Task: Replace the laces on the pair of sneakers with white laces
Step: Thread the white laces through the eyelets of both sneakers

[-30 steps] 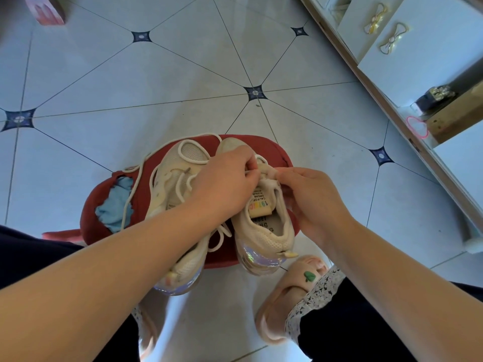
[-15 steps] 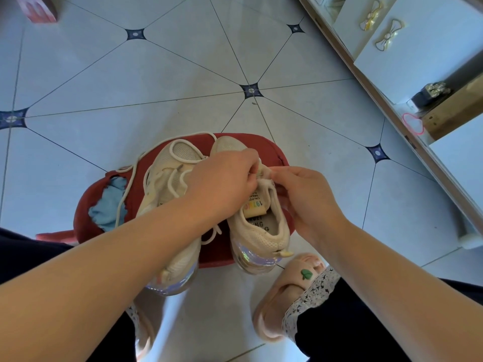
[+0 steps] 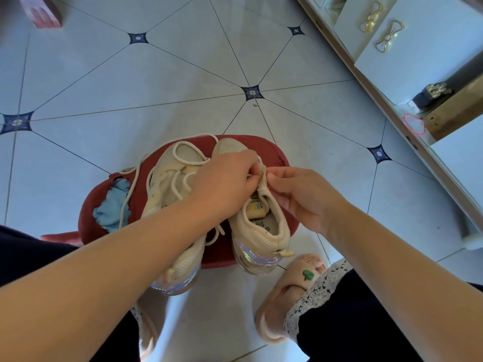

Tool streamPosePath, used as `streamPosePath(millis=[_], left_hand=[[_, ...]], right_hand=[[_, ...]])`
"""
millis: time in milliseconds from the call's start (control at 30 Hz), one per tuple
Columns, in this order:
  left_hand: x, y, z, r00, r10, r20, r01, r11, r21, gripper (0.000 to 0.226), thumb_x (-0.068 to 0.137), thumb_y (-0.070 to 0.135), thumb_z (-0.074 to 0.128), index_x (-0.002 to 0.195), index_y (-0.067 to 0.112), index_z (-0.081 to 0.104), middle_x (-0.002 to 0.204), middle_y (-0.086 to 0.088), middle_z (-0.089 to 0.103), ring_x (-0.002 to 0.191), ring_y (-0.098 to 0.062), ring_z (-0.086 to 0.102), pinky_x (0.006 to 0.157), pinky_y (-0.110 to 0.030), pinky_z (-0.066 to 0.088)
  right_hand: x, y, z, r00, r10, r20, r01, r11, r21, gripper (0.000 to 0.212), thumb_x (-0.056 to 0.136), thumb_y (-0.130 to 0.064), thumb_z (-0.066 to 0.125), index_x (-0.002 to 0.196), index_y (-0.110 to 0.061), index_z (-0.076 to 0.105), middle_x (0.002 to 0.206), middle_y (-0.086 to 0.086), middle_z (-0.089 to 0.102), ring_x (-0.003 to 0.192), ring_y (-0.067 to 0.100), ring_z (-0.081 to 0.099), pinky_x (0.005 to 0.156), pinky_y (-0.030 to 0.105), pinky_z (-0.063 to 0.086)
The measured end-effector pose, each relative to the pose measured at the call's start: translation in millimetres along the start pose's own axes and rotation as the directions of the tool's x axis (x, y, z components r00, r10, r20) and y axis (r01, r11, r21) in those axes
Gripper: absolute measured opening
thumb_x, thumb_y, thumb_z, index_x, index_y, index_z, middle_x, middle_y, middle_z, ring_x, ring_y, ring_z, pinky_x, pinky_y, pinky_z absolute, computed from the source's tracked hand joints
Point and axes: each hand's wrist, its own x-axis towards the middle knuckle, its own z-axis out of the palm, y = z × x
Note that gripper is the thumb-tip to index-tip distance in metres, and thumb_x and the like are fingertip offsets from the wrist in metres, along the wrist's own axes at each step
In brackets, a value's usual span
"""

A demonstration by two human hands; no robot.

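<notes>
Two cream knit sneakers lie side by side on a red stool [image 3: 274,158]. The left sneaker [image 3: 172,178] has a loose cream lace [image 3: 136,176] trailing over the stool's left side. The right sneaker [image 3: 264,231] has its tongue pulled up, with a printed label showing inside. My left hand [image 3: 222,184] covers the right sneaker's front, its fingers pinched at the top of the tongue. My right hand [image 3: 298,194] pinches the same spot from the right. Whether a lace runs between my fingers is hidden.
A blue patch [image 3: 112,207] shows through the stool's torn cover. My foot in a pink slipper [image 3: 287,291] rests on the tiled floor just below the stool. A white cabinet [image 3: 418,48] with bow handles runs along the right. A pink box [image 3: 41,11] sits far left.
Both hands have stayed pinched at the right sneaker's tongue, with the fingers shifting slightly and drawing the tongue up. The sneakers have not moved on the stool.
</notes>
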Motion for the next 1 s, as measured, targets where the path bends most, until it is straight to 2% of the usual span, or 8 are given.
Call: streamPosePath(millis=[133,300,433,567,733,867,933,1000], left_hand=[[-1.6,1.9,-2.0,1.000,0.004,-0.002,-0.004,1.000,-0.019,0.007,0.086,0.024,0.054,0.081,0.025,0.049,0.075,0.009,0.055,0.074,-0.016,0.053,0.061,-0.031,0.042],[-1.0,1.5,-1.8,0.993,0.045,-0.113,-0.058,0.992,-0.114,0.021,0.081,0.020,0.057,0.102,0.021,0.059,0.101,0.009,0.058,0.100,-0.012,0.050,0.083,-0.032,0.041],[3.9,0.1,0.0,0.999,0.034,-0.024,-0.034,0.999,-0.002,0.033,0.081,0.053,0.050,0.102,0.032,0.064,0.097,0.014,0.059,0.102,-0.008,0.043,0.083,-0.033,0.032],[6.3,2.9,-0.6,0.999,0.044,-0.032,-0.040,0.992,0.120,0.039,0.073,0.060,0.048,0.098,0.034,0.062,0.100,0.012,0.058,0.104,-0.012,0.042,0.080,-0.032,0.021],[5.2,0.4,-2.8,0.998,0.059,-0.029,-0.054,0.988,0.141,0.031,0.075,0.054,0.054,0.098,0.034,0.062,0.094,0.014,0.055,0.102,-0.011,0.041,0.086,-0.033,0.021],[4.6,-1.1,-2.9,0.997,0.070,-0.031,-0.064,0.986,0.151,0.028,0.075,0.052,0.054,0.096,0.034,0.062,0.085,0.016,0.049,0.092,-0.005,0.031,0.085,-0.033,0.019],[4.7,-1.5,-2.1,0.997,0.067,-0.030,-0.062,0.987,0.145,0.027,0.075,0.051,0.054,0.094,0.033,0.062,0.083,0.018,0.048,0.091,-0.005,0.029,0.084,-0.032,0.018],[4.4,-3.4,-1.5,0.998,0.054,-0.026,-0.050,0.992,0.115,0.026,0.074,0.050,0.056,0.092,0.033,0.061,0.077,0.022,0.040,0.092,-0.004,0.028,0.087,-0.033,0.020]], right_hand=[[3.3,-4.2,3.0,0.999,0.025,-0.028,-0.026,0.999,-0.019,0.009,0.088,-0.003,0.057,0.084,-0.005,0.065,0.073,0.005,0.067,0.061,0.008,0.065,0.058,0.017,0.054],[4.9,-0.9,4.5,0.994,-0.045,-0.104,0.037,0.997,-0.073,0.014,0.087,0.000,0.058,0.075,-0.007,0.062,0.066,0.002,0.065,0.057,0.008,0.064,0.057,0.018,0.053],[2.8,-0.8,3.3,0.981,-0.129,-0.145,0.104,0.981,-0.166,0.015,0.087,0.002,0.056,0.077,-0.007,0.060,0.070,0.004,0.064,0.064,0.011,0.064,0.062,0.020,0.055],[1.3,-2.6,4.3,0.935,-0.235,-0.266,0.170,0.954,-0.245,0.015,0.091,-0.003,0.052,0.079,-0.009,0.058,0.079,0.007,0.066,0.068,0.011,0.064,0.060,0.020,0.055],[-3.7,-25.9,-2.7,0.894,-0.235,-0.382,0.283,0.956,0.072,0.023,0.096,0.003,0.035,0.079,-0.006,0.048,0.072,0.007,0.066,0.060,0.013,0.066,0.060,0.024,0.057],[-8.1,-69.3,-41.1,0.778,-0.281,-0.562,0.522,0.787,0.330,0.033,0.086,0.011,0.023,0.065,-0.011,0.035,0.050,0.003,0.040,0.043,0.012,0.036,0.040,0.019,0.038],[-9.3,-79.0,-51.3,0.774,-0.276,-0.569,0.446,0.876,0.182,0.035,0.085,0.008,0.022,0.066,-0.016,0.039,0.043,-0.003,0.038,0.039,0.010,0.027,0.034,0.016,0.023],[-7.0,-68.9,-45.3,0.816,-0.374,-0.441,0.227,0.909,-0.350,0.031,0.086,0.006,0.035,0.075,-0.017,0.053,0.051,-0.004,0.047,0.041,0.007,0.035,0.036,0.016,0.028]])
